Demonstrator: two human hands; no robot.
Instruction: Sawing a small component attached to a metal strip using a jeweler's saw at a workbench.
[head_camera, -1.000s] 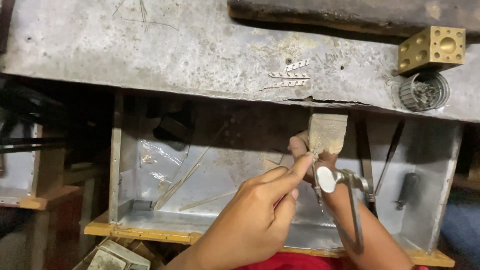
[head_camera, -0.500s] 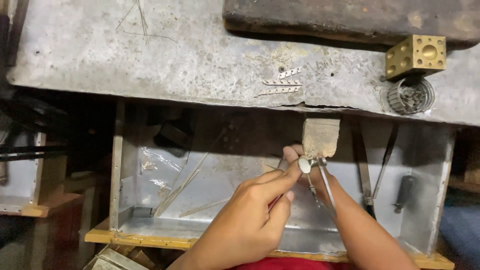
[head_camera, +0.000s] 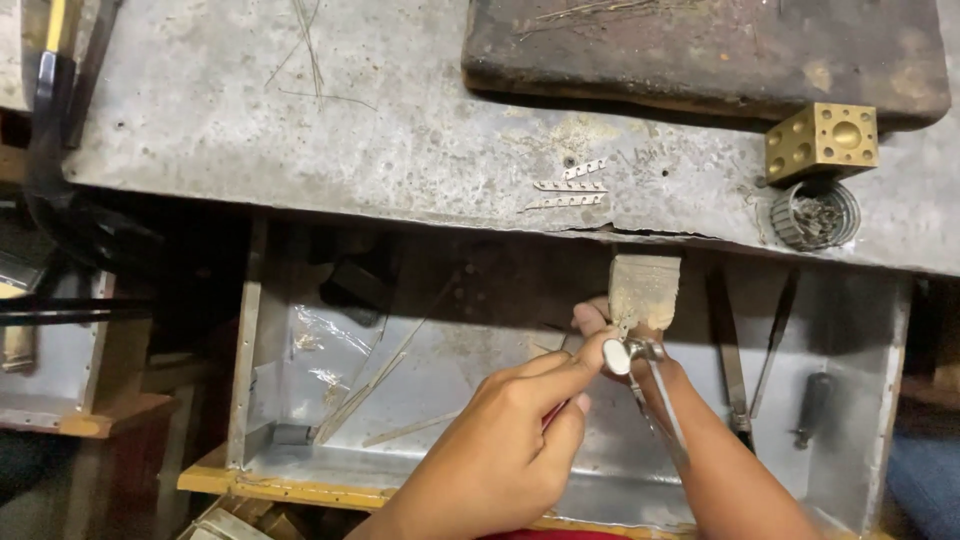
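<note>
My left hand (head_camera: 500, 445) is closed on a thin metal saw frame (head_camera: 662, 405) with a red grip. Its index finger stretches out to the frame's oval silver end (head_camera: 615, 356). That end sits just under a worn wooden bench peg (head_camera: 645, 290) that juts from the bench edge. My right hand (head_camera: 592, 318) comes in from the lower right beneath the frame. Its fingertips curl against the peg's left underside, and what they pinch is hidden.
Both hands work over an open metal-lined drawer (head_camera: 880, 400) holding wire strips, files and scraps. On the grey bench top (head_camera: 350, 130) lie small perforated silver strips (head_camera: 568, 186), a brass dapping cube (head_camera: 822, 140), a round metal cup (head_camera: 815, 215) and a dark charred block (head_camera: 700, 50).
The saw frame's oval end has moved up and a little left, closer to the peg. My left index finger followed it. The right hand stays at the peg.
</note>
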